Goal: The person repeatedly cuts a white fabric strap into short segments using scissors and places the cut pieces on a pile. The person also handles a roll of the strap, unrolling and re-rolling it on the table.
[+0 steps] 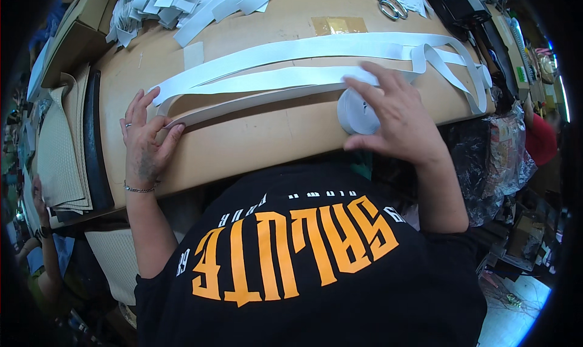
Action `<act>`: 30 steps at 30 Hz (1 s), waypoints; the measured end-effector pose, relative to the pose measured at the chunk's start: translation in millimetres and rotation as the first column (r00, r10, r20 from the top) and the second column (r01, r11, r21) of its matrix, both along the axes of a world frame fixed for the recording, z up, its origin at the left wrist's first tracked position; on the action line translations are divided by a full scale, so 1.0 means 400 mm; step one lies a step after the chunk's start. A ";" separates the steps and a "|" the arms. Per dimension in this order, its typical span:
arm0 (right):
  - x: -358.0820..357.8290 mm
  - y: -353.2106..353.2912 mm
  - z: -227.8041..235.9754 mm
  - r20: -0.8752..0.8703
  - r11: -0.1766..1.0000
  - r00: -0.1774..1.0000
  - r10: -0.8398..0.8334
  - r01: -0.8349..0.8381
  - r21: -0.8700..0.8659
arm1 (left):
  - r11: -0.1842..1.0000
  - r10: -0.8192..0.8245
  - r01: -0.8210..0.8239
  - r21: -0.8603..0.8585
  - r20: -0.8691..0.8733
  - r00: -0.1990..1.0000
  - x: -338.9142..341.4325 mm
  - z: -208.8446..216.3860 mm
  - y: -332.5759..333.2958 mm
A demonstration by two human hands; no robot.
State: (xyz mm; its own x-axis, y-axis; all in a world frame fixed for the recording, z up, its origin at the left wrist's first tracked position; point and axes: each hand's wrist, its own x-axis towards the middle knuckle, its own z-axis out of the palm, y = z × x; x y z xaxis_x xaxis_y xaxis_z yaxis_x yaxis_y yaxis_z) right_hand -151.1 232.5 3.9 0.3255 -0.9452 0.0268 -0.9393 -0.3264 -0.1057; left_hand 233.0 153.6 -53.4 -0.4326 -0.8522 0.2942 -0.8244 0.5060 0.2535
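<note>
A long, flat white band [261, 95] runs in several loops across the table, bending back on itself at both ends. At its left bend, my left hand [146, 134] pinches the edge of the band between thumb and fingers. On the near side stands a coiled roll of white band [357, 113]. My right hand [398, 113] reaches over this roll, fingers and thumb spread apart on either side of it, with the fingertips by the near strand. Whether the palm touches the roll is hidden. Loose curls of the band [455, 74] lie farther right.
Many cut white strips [182, 4] are heaped at the far left of the tan table [255, 140]. Scissors [388, 4] lie at the back. Brown tape [339, 25] is stuck to the tabletop. A cardboard box [79, 34] stands left; plastic bags [498, 159] are at right.
</note>
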 end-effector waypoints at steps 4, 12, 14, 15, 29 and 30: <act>-0.025 -0.019 0.005 -0.034 0.972 0.974 0.225 -0.222 0.081 | 0.999 -0.030 0.030 -0.016 0.002 1.000 0.006 0.000 -0.008; -0.011 -0.006 -0.012 -0.035 0.990 0.995 0.093 -0.096 -0.107 | 1.000 -0.005 0.005 -0.011 0.010 1.000 0.003 0.005 0.000; -0.030 -0.014 -0.007 -0.023 0.949 0.958 0.285 -0.285 -0.132 | 1.000 -0.009 0.009 -0.018 0.012 1.000 0.010 0.003 -0.003; -0.026 -0.013 -0.004 -0.013 0.987 0.987 0.161 -0.161 -0.026 | 1.000 -0.011 0.011 -0.022 0.013 1.000 0.013 0.001 -0.004; -0.030 -0.033 0.012 -0.140 0.931 0.922 0.362 -0.351 0.097 | 0.999 -0.036 0.036 -0.027 0.011 0.999 0.015 0.001 -0.008; -0.031 -0.038 0.012 -0.130 0.938 0.930 0.344 -0.333 0.101 | 0.999 -0.035 0.036 -0.023 0.010 0.999 0.015 0.002 -0.008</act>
